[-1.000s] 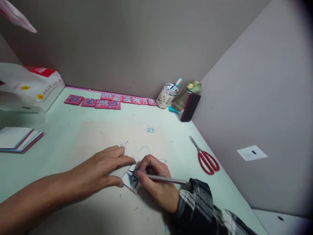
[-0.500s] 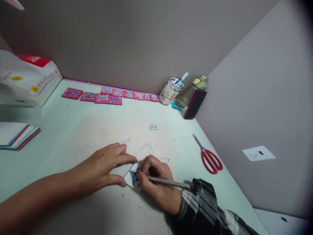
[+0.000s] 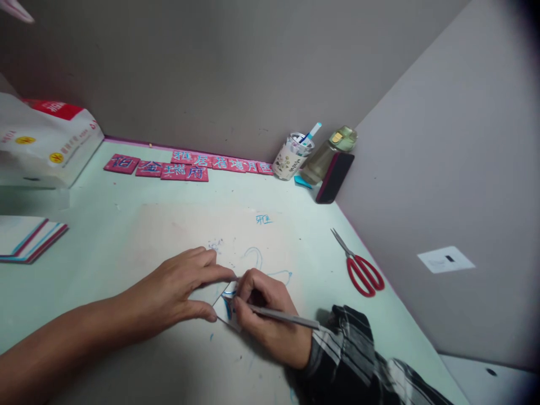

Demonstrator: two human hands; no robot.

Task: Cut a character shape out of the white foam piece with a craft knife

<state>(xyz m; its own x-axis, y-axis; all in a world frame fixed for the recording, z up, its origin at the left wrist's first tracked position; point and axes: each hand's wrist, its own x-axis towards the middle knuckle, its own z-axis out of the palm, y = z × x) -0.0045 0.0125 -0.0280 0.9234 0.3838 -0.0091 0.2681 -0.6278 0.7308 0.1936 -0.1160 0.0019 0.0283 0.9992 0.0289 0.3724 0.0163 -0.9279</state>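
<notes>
My left hand (image 3: 181, 292) lies flat on a small white square tile (image 3: 225, 306), fingers spread, holding it against the worn beige patch of the table. The tile shows blue and red cut strokes and is mostly covered by both hands. My right hand (image 3: 270, 320) is closed round a thin metal carving tool (image 3: 287, 318), held like a pen with its tip on the tile's top edge. A plaid sleeve covers my right forearm.
Red scissors (image 3: 360, 270) lie to the right. Two rows of red tiles with blue characters (image 3: 185, 167) line the back wall. A cup of pens (image 3: 291, 157), a bottle (image 3: 327, 154) and a dark phone (image 3: 335, 177) stand in the corner. A tile stack (image 3: 27, 239) and bag (image 3: 42, 143) sit left.
My right hand has shifted slightly left, bringing the tool tip further over the tile. My left hand stays put on the tile. The view has shifted a little.
</notes>
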